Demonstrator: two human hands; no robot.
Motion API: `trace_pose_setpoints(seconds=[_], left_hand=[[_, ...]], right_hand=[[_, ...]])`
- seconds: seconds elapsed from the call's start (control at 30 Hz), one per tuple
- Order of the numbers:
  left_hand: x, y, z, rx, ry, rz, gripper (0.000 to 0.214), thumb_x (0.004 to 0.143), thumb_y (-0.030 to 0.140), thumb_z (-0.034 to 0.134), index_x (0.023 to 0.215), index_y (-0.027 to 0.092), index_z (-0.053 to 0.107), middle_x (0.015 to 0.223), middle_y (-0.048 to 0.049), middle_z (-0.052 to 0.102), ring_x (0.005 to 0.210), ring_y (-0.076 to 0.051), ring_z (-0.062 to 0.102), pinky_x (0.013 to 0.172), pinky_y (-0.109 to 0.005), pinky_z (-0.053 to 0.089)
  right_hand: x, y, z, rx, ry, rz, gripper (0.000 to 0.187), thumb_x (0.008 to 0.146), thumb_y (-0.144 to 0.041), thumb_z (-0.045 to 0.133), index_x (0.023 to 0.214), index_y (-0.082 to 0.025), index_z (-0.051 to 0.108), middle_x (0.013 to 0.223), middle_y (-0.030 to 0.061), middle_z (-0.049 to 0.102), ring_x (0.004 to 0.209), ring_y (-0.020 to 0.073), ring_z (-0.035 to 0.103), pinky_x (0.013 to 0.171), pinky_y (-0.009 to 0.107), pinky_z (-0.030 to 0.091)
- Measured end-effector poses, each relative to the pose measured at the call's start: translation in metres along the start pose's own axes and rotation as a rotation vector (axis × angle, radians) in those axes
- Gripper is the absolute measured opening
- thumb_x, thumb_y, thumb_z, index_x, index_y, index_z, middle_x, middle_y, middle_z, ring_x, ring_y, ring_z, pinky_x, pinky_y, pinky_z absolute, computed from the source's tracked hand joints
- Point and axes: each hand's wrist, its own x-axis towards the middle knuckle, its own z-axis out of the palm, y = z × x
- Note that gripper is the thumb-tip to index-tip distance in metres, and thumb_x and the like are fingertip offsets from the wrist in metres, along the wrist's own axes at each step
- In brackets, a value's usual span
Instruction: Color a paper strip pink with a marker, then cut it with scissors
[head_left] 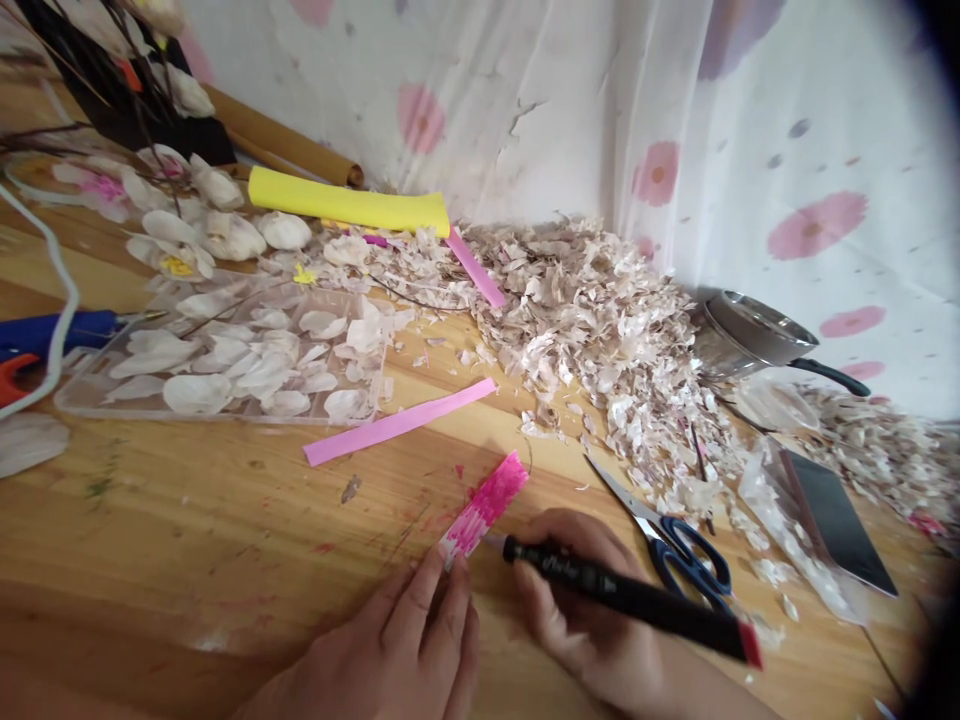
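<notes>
1. Desk (187,560): pale wood, stained with pink flecks; carries everything below.
2. Curtain (750,120): white with pink flowers, hanging along the desk's far edge.
3. Heap of petal scraps (600,320): whitish, spread from the far edge toward the right edge.
4. Clear tray (90,395): toward the left edge, holding white petals.
5. Yellow roll (349,205): lying near the far edge, left of the heap.
6. Metal pot (750,335): black handle, at the right end of the heap, tilted.
7. Dark flat slab (836,520): near the right edge, among scraps.
8. Blue glue gun (52,335): at the left edge, just beside the tray.
9. Long pink strip (401,421): flat, mid-desk, just in front of the tray.
10. Left hand (405,650): near edge; fingers pressed together, tips pinning the near end of item 14; thumb hidden.
11. Right hand (585,610): near edge, curled around item 13.
12. Scissors (667,545): blue handles, blades apart, just right of the right hand.
13. Black marker (630,595): red end cap, tip at the edge of item 14.
14. Short strip (484,505): inked pink, flat on the desk, between the hands and the long strip.
</notes>
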Motion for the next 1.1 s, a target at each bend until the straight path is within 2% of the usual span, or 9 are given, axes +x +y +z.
trace_pose_setpoints(seconds=[0.1, 0.23, 0.37, 0.5, 0.63, 0.8, 0.93, 1.03, 1.1], left_hand=[[-0.0028, -0.0001, 0.0014, -0.001, -0.021, 0.011, 0.039, 0.093, 0.028, 0.043, 0.126, 0.014, 0.061, 0.126, -0.0145, 0.066, 0.114, -0.029, 0.062, 0.086, -0.037, 0.055], [-0.0050, 0.0022, 0.0034, -0.038, -0.014, -0.013, 0.039, 0.093, 0.028, 0.044, 0.125, 0.014, 0.061, 0.126, -0.0133, 0.066, 0.116, -0.028, 0.060, 0.089, -0.036, 0.054], [-0.0055, 0.0040, 0.0046, -0.037, -0.027, -0.080, 0.040, 0.093, 0.030, 0.043, 0.125, 0.016, 0.062, 0.128, -0.0130, 0.065, 0.115, -0.028, 0.061, 0.081, -0.033, 0.056], [-0.0063, 0.0040, 0.0046, -0.037, -0.022, -0.026, 0.040, 0.093, 0.029, 0.044, 0.126, 0.014, 0.061, 0.123, -0.0140, 0.067, 0.116, -0.029, 0.061, 0.085, -0.036, 0.055], [-0.0078, 0.0034, 0.0044, -0.037, -0.049, -0.050, 0.040, 0.094, 0.030, 0.043, 0.126, 0.014, 0.061, 0.125, -0.0143, 0.066, 0.116, -0.029, 0.061, 0.080, -0.034, 0.056], [-0.0036, 0.0009, 0.0001, -0.042, -0.042, 0.005, 0.038, 0.093, 0.028, 0.044, 0.123, 0.015, 0.062, 0.122, -0.0134, 0.068, 0.120, -0.029, 0.058, 0.092, -0.038, 0.051], [-0.0018, 0.0009, -0.0007, -0.029, -0.043, -0.016, 0.039, 0.092, 0.030, 0.046, 0.125, 0.015, 0.061, 0.123, -0.0129, 0.068, 0.119, -0.028, 0.058, 0.090, -0.036, 0.052], [-0.0025, 0.0013, 0.0005, -0.033, -0.052, -0.010, 0.039, 0.093, 0.029, 0.045, 0.125, 0.014, 0.061, 0.123, -0.0140, 0.068, 0.120, -0.028, 0.058, 0.091, -0.037, 0.052], [-0.0030, 0.0012, 0.0006, -0.039, -0.046, -0.020, 0.038, 0.093, 0.028, 0.044, 0.123, 0.015, 0.062, 0.123, -0.0139, 0.068, 0.118, -0.028, 0.059, 0.090, -0.037, 0.052]], right_hand=[[-0.0009, 0.0023, -0.0001, 0.001, -0.058, -0.035, 0.007, 0.082, -0.018, 0.062, 0.086, -0.023, 0.058, 0.064, -0.0025, 0.065, 0.053, 0.0125, 0.062, 0.053, 0.021, 0.051], [-0.0007, 0.0050, -0.0010, 0.002, -0.035, 0.068, 0.010, 0.086, -0.018, 0.060, 0.095, -0.022, 0.060, 0.075, 0.0012, 0.069, 0.060, 0.0141, 0.065, 0.054, 0.022, 0.052], [0.0038, 0.0031, -0.0021, 0.063, -0.136, -0.034, 0.008, 0.084, -0.018, 0.060, 0.091, -0.022, 0.060, 0.072, -0.0007, 0.070, 0.059, 0.0132, 0.066, 0.057, 0.021, 0.053], [0.0052, 0.0025, -0.0026, -0.029, -0.053, 0.054, 0.009, 0.086, -0.017, 0.059, 0.093, -0.022, 0.062, 0.075, 0.0016, 0.071, 0.064, 0.0160, 0.069, 0.059, 0.023, 0.055], [0.0047, 0.0021, -0.0011, 0.062, -0.135, -0.011, 0.011, 0.084, -0.016, 0.061, 0.093, -0.022, 0.061, 0.075, 0.0001, 0.071, 0.063, 0.0141, 0.068, 0.060, 0.021, 0.055], [0.0062, 0.0041, -0.0005, -0.018, -0.061, 0.060, 0.010, 0.087, -0.017, 0.058, 0.095, -0.022, 0.061, 0.079, 0.0021, 0.071, 0.067, 0.0157, 0.069, 0.061, 0.023, 0.056], [0.0058, 0.0038, -0.0014, 0.041, -0.133, -0.009, 0.010, 0.085, -0.017, 0.060, 0.093, -0.022, 0.060, 0.076, 0.0006, 0.071, 0.065, 0.0146, 0.069, 0.063, 0.022, 0.056], [0.0056, 0.0038, -0.0011, -0.007, -0.086, 0.080, 0.008, 0.088, -0.017, 0.057, 0.094, -0.021, 0.061, 0.078, 0.0026, 0.071, 0.066, 0.0156, 0.068, 0.062, 0.024, 0.056], [0.0054, 0.0034, -0.0010, 0.007, -0.082, 0.079, 0.009, 0.087, -0.017, 0.058, 0.094, -0.021, 0.061, 0.078, 0.0023, 0.070, 0.065, 0.0153, 0.068, 0.062, 0.023, 0.056]])
